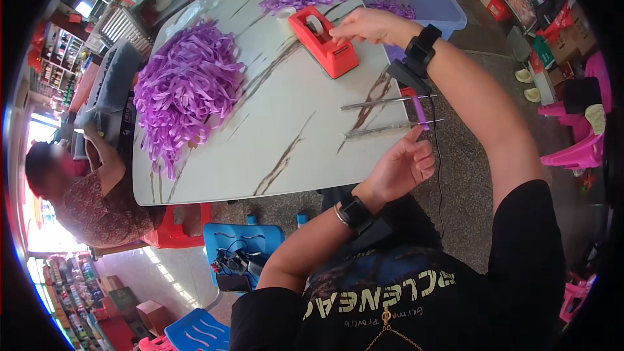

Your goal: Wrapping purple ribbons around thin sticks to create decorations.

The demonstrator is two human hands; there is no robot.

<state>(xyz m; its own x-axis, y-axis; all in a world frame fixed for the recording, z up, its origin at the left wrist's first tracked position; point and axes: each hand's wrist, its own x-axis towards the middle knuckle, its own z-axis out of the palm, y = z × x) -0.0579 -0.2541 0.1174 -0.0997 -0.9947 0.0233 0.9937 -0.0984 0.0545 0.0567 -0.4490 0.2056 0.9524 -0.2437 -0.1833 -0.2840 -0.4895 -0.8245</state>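
Purple ribbon [420, 113] nearer left hand [403, 166] than right hand [369, 26]

We mark it nearward-right of the red tape dispenser [338, 62], long axis across two rods [377, 103]. Left grip: can't tell; right fingertips pinched narrow at the dispenser (holding anything? unclear).

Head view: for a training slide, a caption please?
Right hand at a red tape dispenser, left hand at a purple ribbon, ribbon pile on the table.
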